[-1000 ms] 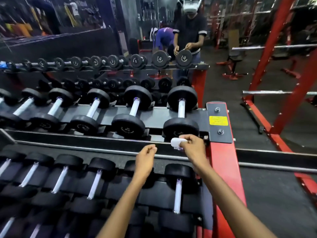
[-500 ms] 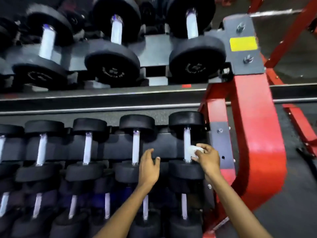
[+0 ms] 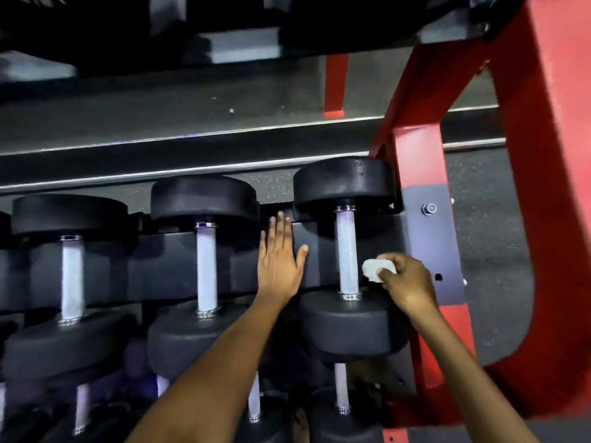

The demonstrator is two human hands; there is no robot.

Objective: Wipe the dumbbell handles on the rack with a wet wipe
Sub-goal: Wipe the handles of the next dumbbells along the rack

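Note:
Black dumbbells with knurled silver handles lie in a row on the middle shelf of the rack. My right hand [image 3: 404,282] pinches a folded white wet wipe [image 3: 377,270] just right of the rightmost dumbbell's handle [image 3: 347,254], near its lower end. Whether the wipe touches the handle is unclear. My left hand [image 3: 279,255] is flat with fingers straight, against the dark saddle between the rightmost dumbbell and the one to its left [image 3: 206,270].
The red rack upright [image 3: 550,219] and a grey bolted plate [image 3: 430,247] stand close on the right. The upper shelf's rail [image 3: 192,161] overhangs above. More dumbbells [image 3: 72,276] lie to the left, and a lower row [image 3: 341,391] sits beneath. Dark floor lies right.
The view has dropped and closed in on the middle shelf. My left hand has opened flat and slid up beside the rightmost dumbbell. My right hand still holds the wipe by that handle.

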